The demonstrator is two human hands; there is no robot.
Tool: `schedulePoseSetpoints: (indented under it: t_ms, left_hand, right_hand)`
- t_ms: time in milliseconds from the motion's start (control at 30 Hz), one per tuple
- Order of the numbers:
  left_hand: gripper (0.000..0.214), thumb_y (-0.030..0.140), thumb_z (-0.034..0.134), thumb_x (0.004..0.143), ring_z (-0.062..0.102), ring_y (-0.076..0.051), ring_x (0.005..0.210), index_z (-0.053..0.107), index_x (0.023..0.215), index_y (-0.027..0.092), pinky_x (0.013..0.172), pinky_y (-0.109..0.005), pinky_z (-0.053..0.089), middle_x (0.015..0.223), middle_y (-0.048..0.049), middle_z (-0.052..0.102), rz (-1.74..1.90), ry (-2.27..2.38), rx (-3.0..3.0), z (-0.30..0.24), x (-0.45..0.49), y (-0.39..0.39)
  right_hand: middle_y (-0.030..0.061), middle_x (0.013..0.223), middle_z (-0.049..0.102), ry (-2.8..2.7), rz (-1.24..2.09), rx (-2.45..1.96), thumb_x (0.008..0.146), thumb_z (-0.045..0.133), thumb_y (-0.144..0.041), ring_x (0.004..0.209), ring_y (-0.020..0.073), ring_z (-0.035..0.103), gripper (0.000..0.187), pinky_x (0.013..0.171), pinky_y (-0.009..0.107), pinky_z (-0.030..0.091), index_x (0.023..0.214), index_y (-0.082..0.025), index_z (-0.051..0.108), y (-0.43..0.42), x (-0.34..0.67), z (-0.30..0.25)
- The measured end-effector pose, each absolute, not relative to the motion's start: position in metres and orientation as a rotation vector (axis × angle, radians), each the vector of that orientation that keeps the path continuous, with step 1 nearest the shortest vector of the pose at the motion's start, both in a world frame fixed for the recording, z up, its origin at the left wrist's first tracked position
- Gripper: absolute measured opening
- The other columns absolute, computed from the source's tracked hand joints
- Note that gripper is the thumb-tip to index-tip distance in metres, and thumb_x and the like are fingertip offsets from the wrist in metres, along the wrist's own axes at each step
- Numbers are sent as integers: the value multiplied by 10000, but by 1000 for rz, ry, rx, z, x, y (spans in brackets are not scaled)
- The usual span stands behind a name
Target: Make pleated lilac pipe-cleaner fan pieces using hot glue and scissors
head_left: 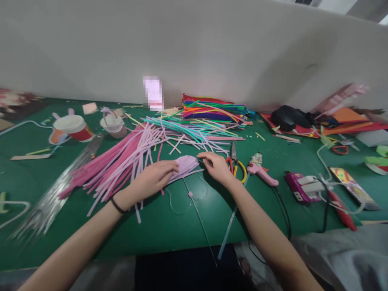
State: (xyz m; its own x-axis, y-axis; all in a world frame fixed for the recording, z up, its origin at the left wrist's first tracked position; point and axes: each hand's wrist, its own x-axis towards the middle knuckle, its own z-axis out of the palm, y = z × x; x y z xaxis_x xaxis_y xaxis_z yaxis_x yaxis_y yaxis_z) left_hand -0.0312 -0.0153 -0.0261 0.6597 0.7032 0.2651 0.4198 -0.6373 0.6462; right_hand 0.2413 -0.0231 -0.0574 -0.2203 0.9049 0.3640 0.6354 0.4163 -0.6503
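Near the middle of the frame, a ribbed lilac piece is lying on the green table, between the person's two hands. The left hand, with a dark band circling its wrist, is reaching in from the lower left and resting its bent fingertips on the piece's left edge. The right hand is curving in from the lower right, its index finger stretching toward the piece's right end and a narrow gap showing above the thumb. The fingertips are looking soft at this scale, so I cannot tell whether either hand is actually gripping the piece.

Just below it, a thin rod with a small pink bead is slanting toward the bottom of the frame. Left of centre, pink and lilac fuzzy stems are fanning out in a loose heap, while teal stems are lying above the hands. Right beside the right hand, yellow-handled scissors are lying open-looped, and a pink glue gun is resting farther right. At centre right, a purple power block is holding white plugs.
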Motion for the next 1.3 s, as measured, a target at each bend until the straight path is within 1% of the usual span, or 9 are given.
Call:
schedulePoseSetpoints:
  t_ms: [133, 267, 400, 567, 733, 933, 1067, 1167, 1300]
  left_hand:
    - [282, 298, 583, 908, 551, -242, 1293, 702, 1164, 285, 1162, -464, 332, 1312, -56, 656, 607, 605, 2425, -38, 1, 2]
    - [406, 308, 505, 968, 427, -227, 1397, 565, 1369, 283, 1209, -447, 247, 1450, -42, 536, 491, 524, 2544, -50, 3, 6]
    - [522, 273, 439, 990, 382, -225, 1425, 372, 1508, 265, 1202, -425, 276, 1545, -54, 411, 497, 608, 2572, -52, -1, 3]
    - [549, 189, 382, 983, 349, -223, 1442, 333, 1527, 247, 1204, -433, 278, 1569, -57, 369, 446, 596, 2643, -57, -1, 5]
    - [570, 165, 383, 966, 353, -251, 1438, 328, 1531, 220, 1201, -470, 277, 1548, -85, 398, 443, 567, 2679, -66, -2, 8]
    - [475, 296, 465, 981, 357, -285, 1434, 472, 1454, 249, 1195, -494, 288, 1547, -83, 399, 446, 510, 2721, -63, -2, 8]
    - [490, 342, 473, 985, 372, -274, 1427, 459, 1463, 237, 1202, -480, 280, 1532, -83, 425, 476, 525, 2747, -62, -2, 8]
    - [500, 333, 465, 986, 377, -268, 1425, 435, 1478, 252, 1204, -473, 279, 1535, -68, 422, 470, 537, 2765, -62, -2, 8]
    - [504, 309, 452, 988, 377, -252, 1427, 418, 1488, 262, 1218, -455, 253, 1545, -49, 406, 479, 514, 2784, -63, -2, 8]
  right_hand:
    - [65, 1075, 729, -1831, 426, -1431, 878, 507, -151, 994, 207, 660, 264, 884, 363, 514, 1043, -217, 702, -30, 250, -49]
    - [61, 1024, 720, -1706, 425, -1533, 897, 566, -245, 890, 201, 646, 199, 745, 326, 508, 1042, -227, 702, -39, 253, -42]
    - [41, 941, 717, -1817, 517, -1523, 880, 656, -276, 891, 204, 624, 119, 803, 344, 480, 979, -246, 715, -38, 247, -45]
    - [44, 895, 701, -1980, 545, -1454, 922, 627, -294, 895, 205, 603, 107, 846, 360, 462, 901, -232, 712, -30, 239, -51]
    - [74, 920, 682, -2055, 401, -1451, 963, 551, -280, 892, 215, 584, 164, 842, 371, 463, 944, -218, 702, -28, 238, -53]
    - [86, 934, 675, -2078, 365, -1473, 975, 524, -291, 891, 220, 574, 194, 834, 379, 465, 967, -222, 705, -26, 235, -60]
    - [79, 951, 693, -2044, 308, -1508, 964, 540, -284, 920, 227, 593, 173, 864, 385, 462, 982, -231, 703, -30, 241, -47]
    - [80, 981, 703, -1773, 48, -1773, 958, 538, -315, 956, 245, 605, 185, 881, 391, 454, 981, -228, 699, -53, 266, -18]
    - [109, 936, 711, -1446, -245, -2338, 923, 556, -370, 865, 286, 622, 247, 770, 392, 451, 970, -179, 706, -104, 320, 13]
